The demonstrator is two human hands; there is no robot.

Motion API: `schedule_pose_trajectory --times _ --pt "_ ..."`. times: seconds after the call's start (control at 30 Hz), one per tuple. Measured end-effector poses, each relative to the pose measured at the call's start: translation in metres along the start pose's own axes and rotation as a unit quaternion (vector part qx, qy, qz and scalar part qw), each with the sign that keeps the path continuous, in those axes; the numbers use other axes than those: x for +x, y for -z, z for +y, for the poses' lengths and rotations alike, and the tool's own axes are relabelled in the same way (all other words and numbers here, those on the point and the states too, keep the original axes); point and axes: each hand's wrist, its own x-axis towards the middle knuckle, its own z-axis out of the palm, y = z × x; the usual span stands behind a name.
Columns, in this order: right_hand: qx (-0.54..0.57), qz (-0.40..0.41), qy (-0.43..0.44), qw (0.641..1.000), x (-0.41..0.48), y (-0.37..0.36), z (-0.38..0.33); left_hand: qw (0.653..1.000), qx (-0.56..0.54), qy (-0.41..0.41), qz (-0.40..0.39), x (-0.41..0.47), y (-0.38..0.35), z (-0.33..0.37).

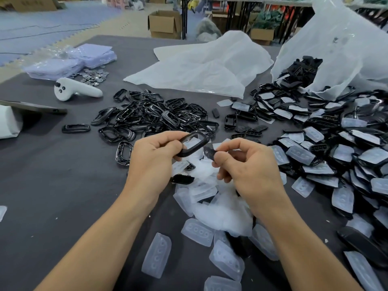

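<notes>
Left hand (155, 152): thumb and curled fingers pinch the near left end of a black frame (186, 152), held up over the table (63, 185). The frame's long axis runs from lower left to upper right, its open window tilted toward the camera. Right hand (249, 166): thumb and forefinger pinch a small black insert (210, 153), other fingers curled under. The insert points left, just below and beside the frame's free right end, close to touching; whether they meet cannot be told. The likely step is fitting the insert into the frame, so the right hand has the shorter way, leftward and slightly up, while the left holds steady. There is open air between the hands and nothing in the path. Directly under them lies a drift of clear plastic covers (220, 206). A heap of loose frames (155, 116) lies just beyond, and a dense pile of covered black parts (336, 148) spreads to the right, spilling from a plastic bag (336, 49). Bare cloth on the near left gives room. A white controller (75, 91) sits far left, well apart.
</notes>
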Motion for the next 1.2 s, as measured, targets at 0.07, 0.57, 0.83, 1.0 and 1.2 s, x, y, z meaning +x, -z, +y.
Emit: schedule_pose_trajectory --times 0.07,0.57,0.83,1.0,1.2 --pt "0.033 0.003 -0.003 0.999 0.001 0.001 -0.001 0.999 -0.036 0.014 -0.005 0.001 0.001 0.002" --pt "0.160 -0.004 -0.062 0.985 0.003 0.006 -0.008 0.992 -0.087 0.029 -0.087 -0.001 0.002 0.004" --pt "0.196 -0.067 -0.089 0.974 0.003 0.011 -0.009 0.995 -0.048 0.019 -0.080 -0.002 -0.001 0.003" --pt "0.196 -0.074 -0.099 0.973 0.004 0.011 -0.007 0.997 -0.044 0.025 -0.066 -0.003 -0.003 0.002" --pt "0.154 -0.112 -0.102 0.976 0.001 0.009 -0.006 0.988 -0.123 0.086 -0.038 -0.009 -0.011 0.003"
